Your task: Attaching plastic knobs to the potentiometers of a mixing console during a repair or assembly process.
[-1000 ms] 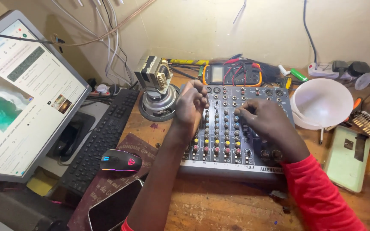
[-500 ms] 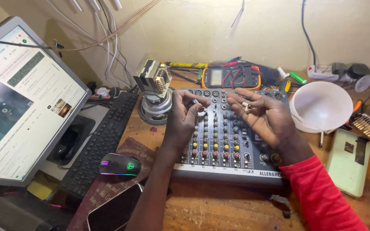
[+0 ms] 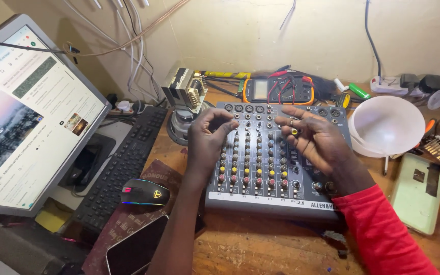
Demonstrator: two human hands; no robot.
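Note:
A dark audio mixer (image 3: 266, 196) with rows of coloured knobs lies on the wooden bench in front of me. My left hand (image 3: 207, 137) hovers over its left channels with the fingers curled in and the thumb tip against the forefinger; what the pinch holds is hidden. My right hand (image 3: 314, 140) is over the mixer's right side, palm turned partly up and fingers loosely bent. A small yellow knob cap (image 3: 295, 131) and a tiny silver piece rest against its fingers. The right sleeve (image 3: 383, 234) is red.
A monitor (image 3: 26, 117) stands at the left, with a black keyboard (image 3: 120, 168), a lit mouse (image 3: 143, 192) and a phone (image 3: 136, 249) in front of it. A transformer (image 3: 185, 91) and a multimeter (image 3: 276, 90) sit behind the mixer. A white funnel (image 3: 385, 125) and a pale green case (image 3: 418, 191) are at the right.
Both hands lifted off the mixer knobs. The right hand turned palm-up with small caps in it, and the left hand curled into a pinch. The screen picture changed.

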